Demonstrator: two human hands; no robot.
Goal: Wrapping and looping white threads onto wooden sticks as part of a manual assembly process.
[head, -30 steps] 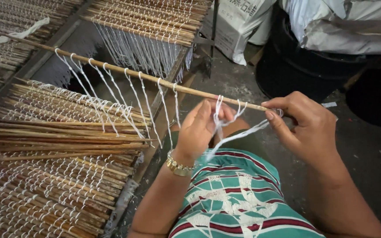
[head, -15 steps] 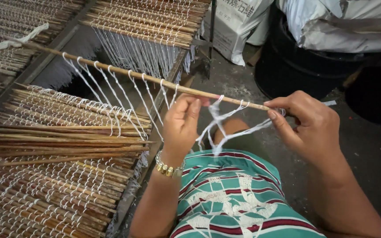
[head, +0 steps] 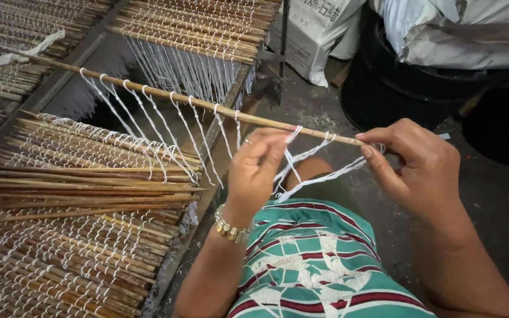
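Right hand (head: pixel 422 162) is pinched shut on the near end of a long thin stick (head: pixel 207 106), thumb and forefinger clamped right at its tip, with white string (head: pixel 319 176) running into that grip too. Left hand (head: pixel 257 168) is up at the stick with fingers curled round the string just under the wood; whether it's actually pinching the stick itself I can't tell.

Setting looks like a workshop with a rough dark concrete floor (head: pixel 502 212). A black tub (head: pixel 396 88) and pale sacks (head: pixel 319 29) sit past the hands.

The stick runs diagonally up toward the left, held in the air, with a row of white string loops (head: pixel 148 126) hanging off it, evenly spaced. Those loops trail down to a big pile of similar strung sticks (head: pixel 60 235) on the left, more racked above (head: pixel 201 29).

Left side is packed tight with sticks. Open room is on the right over the floor. Striped green fabric (head: pixel 319 271) sits right under the hands.
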